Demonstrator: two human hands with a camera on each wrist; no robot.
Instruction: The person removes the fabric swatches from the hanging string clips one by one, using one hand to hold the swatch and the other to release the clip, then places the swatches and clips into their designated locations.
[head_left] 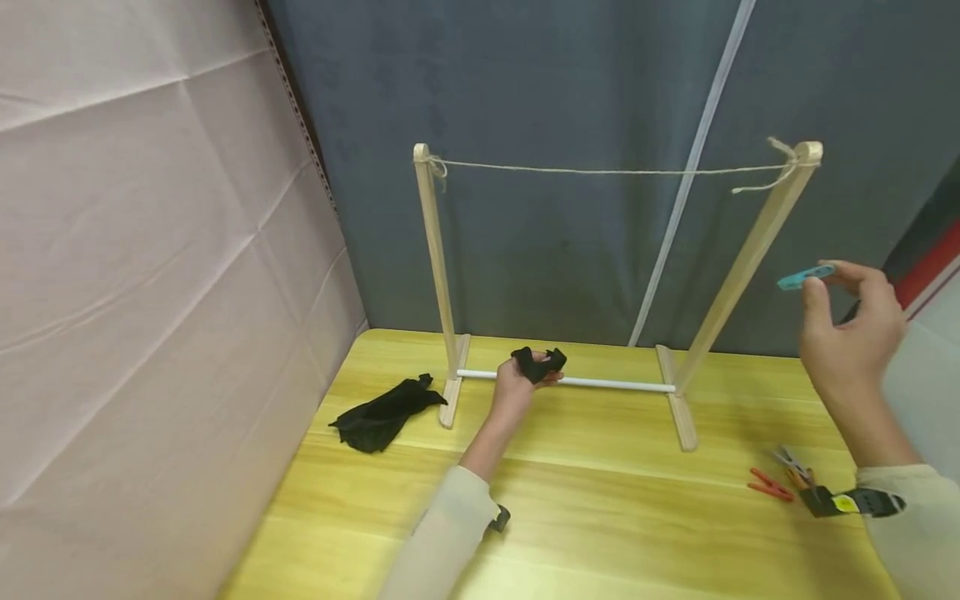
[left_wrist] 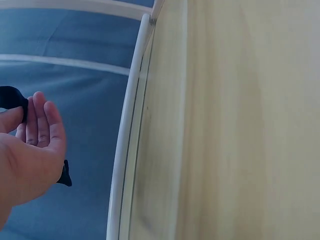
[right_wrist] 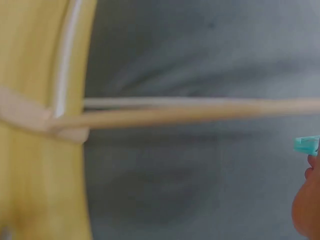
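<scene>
My left hand (head_left: 519, 375) holds a small piece of black cloth (head_left: 538, 365) in front of the stand's white crossbar (head_left: 615, 384). In the left wrist view, the thumb pinches the black cloth (left_wrist: 12, 97) against the fingers, and a dark end sticks out beyond the hand's far edge. My right hand (head_left: 855, 325) is raised to the right of the wooden stand (head_left: 738, 271). Between its thumb and fingertips is a teal clothespin (head_left: 806, 277). The right wrist view catches just the tip of that clothespin (right_wrist: 306, 144) at its right edge.
A twine line (head_left: 570, 171) runs between the tops of the two posts. Another black cloth (head_left: 386, 414) lies crumpled left of the stand. A red clothespin (head_left: 770, 485) and a grey one (head_left: 791, 462) lie on the yellow table (head_left: 600, 517) near my right wrist.
</scene>
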